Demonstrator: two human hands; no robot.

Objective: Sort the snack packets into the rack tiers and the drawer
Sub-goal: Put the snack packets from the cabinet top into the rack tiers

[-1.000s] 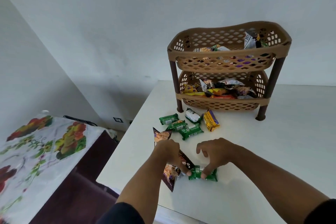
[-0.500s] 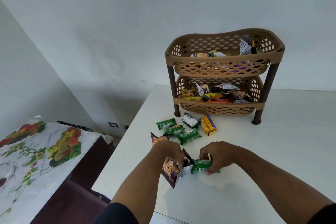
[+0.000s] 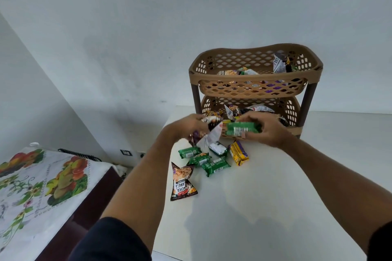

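A brown two-tier plastic rack (image 3: 255, 74) stands at the back of the white table (image 3: 275, 207), with packets in both tiers. My right hand (image 3: 265, 131) holds a green packet (image 3: 241, 129) in the air in front of the lower tier. My left hand (image 3: 186, 127) grips a dark peanut packet (image 3: 206, 139) that hangs down from it. On the table below lie several green packets (image 3: 215, 166), a yellow packet (image 3: 238, 153) and a salted peanuts packet (image 3: 182, 180). No drawer is in view.
A low surface under a cloth with a fruit print (image 3: 38, 186) stands to the left, below the table's edge. A plain wall runs behind the rack. The table's left edge passes close to the peanuts packet.
Both hands have lifted off the table and moved toward the rack. The right carries the green packet up, the left carries a peanut packet. One peanuts packet stays on the table.
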